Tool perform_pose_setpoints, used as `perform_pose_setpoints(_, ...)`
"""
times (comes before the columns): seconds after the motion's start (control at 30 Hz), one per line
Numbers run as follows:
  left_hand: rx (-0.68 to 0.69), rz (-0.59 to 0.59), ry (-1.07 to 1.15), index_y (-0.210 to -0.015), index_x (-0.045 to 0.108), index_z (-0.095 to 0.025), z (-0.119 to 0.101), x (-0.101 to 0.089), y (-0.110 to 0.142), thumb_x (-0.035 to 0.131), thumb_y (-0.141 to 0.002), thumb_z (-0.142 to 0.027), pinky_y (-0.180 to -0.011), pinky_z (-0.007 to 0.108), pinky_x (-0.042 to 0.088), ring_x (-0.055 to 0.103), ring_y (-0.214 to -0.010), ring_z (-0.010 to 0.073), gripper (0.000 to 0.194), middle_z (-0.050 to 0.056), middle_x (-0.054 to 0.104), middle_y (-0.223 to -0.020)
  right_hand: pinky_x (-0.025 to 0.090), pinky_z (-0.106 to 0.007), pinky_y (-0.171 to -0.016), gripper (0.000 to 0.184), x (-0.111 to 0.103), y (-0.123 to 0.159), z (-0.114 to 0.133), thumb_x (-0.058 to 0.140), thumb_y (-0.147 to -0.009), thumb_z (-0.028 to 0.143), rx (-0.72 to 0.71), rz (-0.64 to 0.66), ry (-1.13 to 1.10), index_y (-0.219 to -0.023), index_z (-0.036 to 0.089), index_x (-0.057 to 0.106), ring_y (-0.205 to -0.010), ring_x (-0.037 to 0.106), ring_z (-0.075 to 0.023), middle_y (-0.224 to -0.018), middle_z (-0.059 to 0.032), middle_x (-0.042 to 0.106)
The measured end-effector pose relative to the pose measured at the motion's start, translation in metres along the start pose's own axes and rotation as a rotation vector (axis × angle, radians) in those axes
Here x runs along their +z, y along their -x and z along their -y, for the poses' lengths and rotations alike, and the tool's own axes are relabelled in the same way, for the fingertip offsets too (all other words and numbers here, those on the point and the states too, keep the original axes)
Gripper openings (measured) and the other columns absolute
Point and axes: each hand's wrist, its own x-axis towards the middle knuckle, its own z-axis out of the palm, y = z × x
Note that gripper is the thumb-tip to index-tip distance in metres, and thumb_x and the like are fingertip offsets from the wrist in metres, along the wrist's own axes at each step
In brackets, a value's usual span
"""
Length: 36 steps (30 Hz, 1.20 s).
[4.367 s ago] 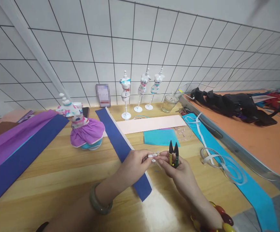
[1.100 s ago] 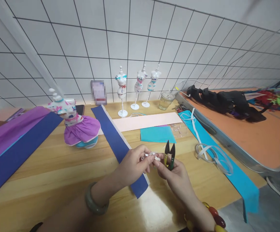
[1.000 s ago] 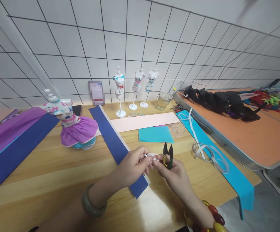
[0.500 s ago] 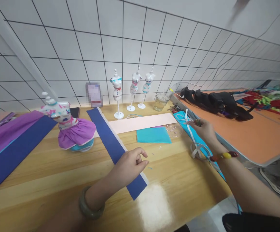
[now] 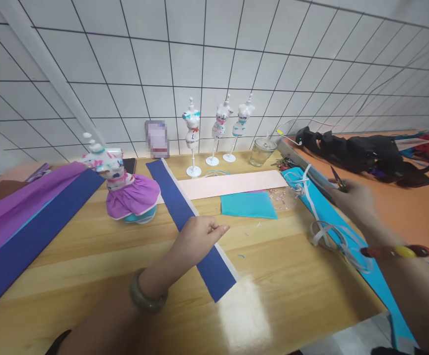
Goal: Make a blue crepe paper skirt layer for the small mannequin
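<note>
My left hand rests over a long dark blue paper strip on the wooden table. Its fingers are loosely curled, with forefinger and thumb pointing right, and nothing shows in them. My right hand is stretched out to the far right, blurred, above a cyan strip and close to a loose coil of white ribbon. It grips black thread snips whose tips stick out past the fingers.
A doll form in a purple skirt stands at the left, beside purple and blue sheets. Three small mannequins, a glass jar, a pink strip and a cyan piece lie behind. An orange table adjoins on the right.
The hands were together, working a small white piece beside the snips. They have parted: my right hand carried the snips out to the right, and my left stayed over the blue strip.
</note>
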Motion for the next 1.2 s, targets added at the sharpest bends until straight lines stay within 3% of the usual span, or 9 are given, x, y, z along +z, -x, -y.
perform_pose_setpoints(0.1, 0.016, -0.002, -0.058, -0.052, 0.035, -0.019, 0.001, -0.003, -0.001, 0.041, -0.083, -0.051, -0.047, 0.025, 0.018, 0.030, -0.047, 0.0101, 0.045, -0.005, 0.029, -0.047, 0.030, -0.032, -0.048, 0.041, 0.013, 0.042, 0.026, 0.060, -0.067, 0.059, 0.067, -0.039, 0.013, -0.087, 0.024, 0.062, -0.047, 0.043, -0.0186, -0.053, -0.0010, 0.051)
perform_pose_setpoints(0.2, 0.037, -0.019, -0.120, -0.052, 0.036, -0.019, 0.002, -0.007, -0.003, 0.038, -0.085, -0.052, -0.047, 0.026, 0.017, 0.030, -0.047, 0.0105, 0.047, -0.005, 0.029, -0.048, 0.035, -0.029, -0.049, 0.032, 0.044, 0.097, 0.053, 0.066, -0.065, 0.054, 0.047, 0.143, -0.054, -0.068, 0.023, 0.057, -0.048, 0.047, -0.0156, -0.055, -0.0005, 0.055)
perform_pose_setpoints(0.3, 0.044, -0.048, -0.214, -0.050, 0.038, -0.019, 0.004, -0.012, -0.005, 0.035, -0.086, -0.052, -0.047, 0.027, 0.017, 0.031, -0.046, 0.0110, 0.049, -0.004, 0.032, -0.047, 0.042, -0.029, -0.062, 0.027, 0.081, 0.146, 0.074, 0.062, -0.071, 0.046, -0.068, 0.468, -0.205, -0.068, 0.020, 0.056, -0.065, 0.056, -0.0194, -0.069, -0.0041, 0.062)
perform_pose_setpoints(0.4, 0.024, -0.049, -0.363, -0.049, 0.041, -0.019, 0.006, -0.017, -0.005, 0.035, -0.086, -0.049, -0.048, 0.028, 0.018, 0.032, -0.045, 0.0118, 0.048, -0.002, 0.036, -0.046, 0.040, -0.027, -0.059, 0.021, 0.110, 0.175, 0.089, 0.056, -0.077, 0.040, -0.084, 0.536, -0.178, -0.070, 0.020, 0.052, -0.062, 0.054, -0.0172, -0.068, -0.0022, 0.061)
perform_pose_setpoints(0.57, -0.036, 0.033, -0.526, -0.049, 0.053, -0.018, 0.010, -0.025, -0.001, 0.042, -0.083, -0.043, -0.051, 0.028, 0.025, 0.044, -0.047, 0.0151, 0.043, 0.002, 0.050, -0.047, 0.038, -0.025, -0.056, 0.012, 0.139, 0.182, 0.114, 0.054, -0.076, 0.030, -0.196, 0.529, -0.150, -0.072, 0.021, 0.049, -0.060, 0.052, -0.0153, -0.066, -0.0001, 0.059)
perform_pose_setpoints(0.7, -0.067, 0.107, -0.582, -0.051, 0.058, -0.018, 0.011, -0.029, 0.002, 0.052, -0.077, -0.038, -0.054, 0.027, 0.032, 0.053, -0.051, 0.0179, 0.034, 0.004, 0.055, -0.045, 0.038, -0.026, -0.058, 0.008, 0.154, 0.179, 0.127, 0.052, -0.076, 0.027, -0.192, 0.578, -0.141, -0.074, 0.021, 0.047, -0.062, 0.053, -0.0165, -0.068, -0.0003, 0.058)
perform_pose_setpoints(0.83, -0.074, 0.186, -0.637, -0.056, 0.061, -0.018, 0.012, -0.032, 0.005, 0.062, -0.069, -0.032, -0.055, 0.027, 0.035, 0.059, -0.057, 0.0206, 0.019, 0.004, 0.057, -0.045, 0.038, -0.026, -0.057, 0.009, 0.158, 0.182, 0.131, 0.050, -0.076, 0.027, -0.173, 0.613, -0.164, -0.070, 0.021, 0.045, -0.060, 0.052, -0.0156, -0.065, 0.0005, 0.056)
perform_pose_setpoints(1.2, -0.137, 0.264, -0.699, -0.062, 0.062, -0.015, 0.008, -0.033, 0.004, 0.067, -0.067, -0.028, -0.061, 0.029, 0.045, 0.066, -0.076, 0.0271, 0.015, 0.009, 0.067, -0.062, 0.038, -0.026, -0.059, 0.009, 0.166, 0.167, 0.133, 0.056, -0.071, 0.027, -0.200, 0.548, -0.163, -0.074, 0.021, 0.050, -0.064, 0.054, -0.0169, -0.069, -0.0002, 0.060)
